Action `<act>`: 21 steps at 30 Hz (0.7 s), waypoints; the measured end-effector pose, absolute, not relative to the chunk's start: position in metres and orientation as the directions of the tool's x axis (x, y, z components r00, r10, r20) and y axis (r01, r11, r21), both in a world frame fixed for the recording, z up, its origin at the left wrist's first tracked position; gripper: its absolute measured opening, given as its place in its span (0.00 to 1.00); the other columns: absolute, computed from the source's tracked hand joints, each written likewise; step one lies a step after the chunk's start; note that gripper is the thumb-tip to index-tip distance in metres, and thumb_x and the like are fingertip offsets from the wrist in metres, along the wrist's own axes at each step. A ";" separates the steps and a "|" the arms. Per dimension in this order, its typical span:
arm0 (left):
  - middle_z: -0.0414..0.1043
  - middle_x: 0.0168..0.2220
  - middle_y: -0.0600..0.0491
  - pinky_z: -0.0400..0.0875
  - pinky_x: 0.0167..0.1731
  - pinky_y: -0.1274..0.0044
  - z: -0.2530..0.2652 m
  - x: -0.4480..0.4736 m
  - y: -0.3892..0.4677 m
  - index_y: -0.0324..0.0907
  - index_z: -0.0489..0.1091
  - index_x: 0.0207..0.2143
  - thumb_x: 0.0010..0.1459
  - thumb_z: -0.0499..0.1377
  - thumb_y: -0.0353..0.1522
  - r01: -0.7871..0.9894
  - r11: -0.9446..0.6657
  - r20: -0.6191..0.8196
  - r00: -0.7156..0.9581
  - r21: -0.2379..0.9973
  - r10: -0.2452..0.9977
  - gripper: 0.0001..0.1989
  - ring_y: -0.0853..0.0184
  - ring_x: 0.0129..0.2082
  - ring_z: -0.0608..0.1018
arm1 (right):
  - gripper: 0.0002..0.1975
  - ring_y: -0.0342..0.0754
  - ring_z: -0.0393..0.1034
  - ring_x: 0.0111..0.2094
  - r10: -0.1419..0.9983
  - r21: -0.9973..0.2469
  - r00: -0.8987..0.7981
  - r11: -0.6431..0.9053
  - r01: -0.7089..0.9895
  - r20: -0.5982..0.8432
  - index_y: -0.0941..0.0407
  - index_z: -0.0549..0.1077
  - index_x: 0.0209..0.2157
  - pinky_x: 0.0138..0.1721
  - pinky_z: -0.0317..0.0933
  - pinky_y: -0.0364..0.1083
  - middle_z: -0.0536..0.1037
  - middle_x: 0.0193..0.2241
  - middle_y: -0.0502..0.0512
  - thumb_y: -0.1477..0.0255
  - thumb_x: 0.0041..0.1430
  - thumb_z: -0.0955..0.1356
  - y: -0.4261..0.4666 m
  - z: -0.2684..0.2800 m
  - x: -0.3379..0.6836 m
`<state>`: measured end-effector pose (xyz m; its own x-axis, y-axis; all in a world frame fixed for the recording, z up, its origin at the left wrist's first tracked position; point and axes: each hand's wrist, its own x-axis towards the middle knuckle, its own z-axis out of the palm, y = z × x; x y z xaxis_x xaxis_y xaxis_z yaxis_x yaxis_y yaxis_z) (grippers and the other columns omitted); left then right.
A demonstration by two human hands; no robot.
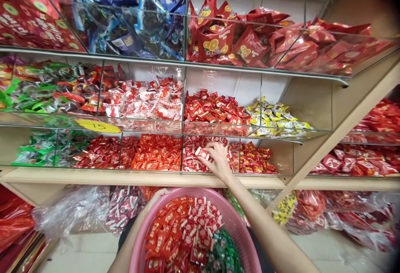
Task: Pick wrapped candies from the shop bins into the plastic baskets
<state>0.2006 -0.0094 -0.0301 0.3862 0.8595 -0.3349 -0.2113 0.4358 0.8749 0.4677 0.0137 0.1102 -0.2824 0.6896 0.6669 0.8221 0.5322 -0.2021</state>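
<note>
While basket (233, 219) brims, right hand (218, 159) grips candy (202, 153)

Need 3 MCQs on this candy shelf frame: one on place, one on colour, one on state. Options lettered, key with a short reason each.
1. Where is the right hand?
A. in a compartment of the bottom shelf
B. on the top shelf
C. inside the basket

2. What colour is the basket?
A. blue
B. pink
C. yellow

3. What is the state of the right hand?
A. open and flat on the shelf edge
B. hanging free with nothing in it
C. pinching a red and white candy

Key:
1 A, the hand reaches into the bottom row's red and white sweets.
2 B, the mesh rim is pink all round.
3 C, the fingertips close on one wrapped piece above the pile.

The left hand grips the basket's far rim.
</note>
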 end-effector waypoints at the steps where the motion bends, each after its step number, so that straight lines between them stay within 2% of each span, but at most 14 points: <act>1: 0.74 0.32 0.49 0.65 0.41 0.68 -0.030 0.201 -0.010 0.38 0.72 0.33 0.49 0.55 0.36 -0.197 0.483 -0.368 0.430 0.853 0.824 0.12 0.56 0.38 0.73 | 0.15 0.51 0.57 0.46 0.684 -0.210 -0.285 0.544 0.812 0.672 0.55 0.69 0.43 0.44 0.49 0.49 0.67 0.43 0.58 0.63 0.58 0.62 0.003 0.110 0.465; 5: 0.74 0.31 0.49 0.63 0.43 0.67 -0.030 0.203 -0.011 0.37 0.71 0.32 0.51 0.51 0.37 -0.175 0.569 -0.414 0.524 0.803 0.745 0.14 0.55 0.39 0.73 | 0.14 0.50 0.58 0.45 0.685 -0.223 -0.413 0.639 0.736 0.599 0.54 0.68 0.43 0.44 0.51 0.49 0.67 0.42 0.57 0.64 0.56 0.64 -0.038 0.096 0.456; 9: 0.73 0.34 0.49 0.61 0.44 0.67 -0.030 0.206 -0.008 0.37 0.71 0.35 0.50 0.52 0.36 -0.176 0.583 -0.411 0.553 0.793 0.725 0.15 0.54 0.42 0.71 | 0.12 0.48 0.60 0.42 0.752 -0.260 -0.534 0.644 0.720 0.386 0.54 0.68 0.40 0.41 0.53 0.46 0.68 0.40 0.55 0.66 0.55 0.65 -0.059 0.061 0.461; 14: 0.72 0.35 0.48 0.60 0.44 0.66 -0.029 0.206 -0.007 0.37 0.69 0.40 0.48 0.54 0.37 -0.163 0.580 -0.412 0.555 0.798 0.723 0.17 0.52 0.43 0.70 | 0.11 0.49 0.60 0.40 0.840 -0.221 -0.519 0.542 0.811 0.155 0.57 0.69 0.32 0.41 0.54 0.47 0.68 0.37 0.54 0.63 0.52 0.67 -0.058 0.016 0.471; 18: 0.72 0.34 0.50 0.60 0.44 0.67 -0.027 0.206 -0.010 0.39 0.69 0.40 0.49 0.54 0.36 -0.157 0.541 -0.395 0.523 0.826 0.755 0.17 0.53 0.43 0.70 | 0.11 0.51 0.59 0.43 0.871 -0.168 -0.477 0.491 0.855 0.117 0.56 0.68 0.33 0.43 0.54 0.49 0.67 0.40 0.55 0.64 0.51 0.68 -0.057 -0.003 0.469; 21: 0.73 0.33 0.50 0.60 0.44 0.68 -0.025 0.207 -0.010 0.39 0.69 0.40 0.49 0.55 0.35 -0.158 0.481 -0.361 0.475 0.863 0.803 0.16 0.54 0.44 0.70 | 0.11 0.51 0.60 0.44 0.898 -0.172 -0.432 0.440 0.881 0.083 0.56 0.68 0.33 0.44 0.54 0.50 0.67 0.41 0.55 0.64 0.51 0.67 -0.054 -0.011 0.465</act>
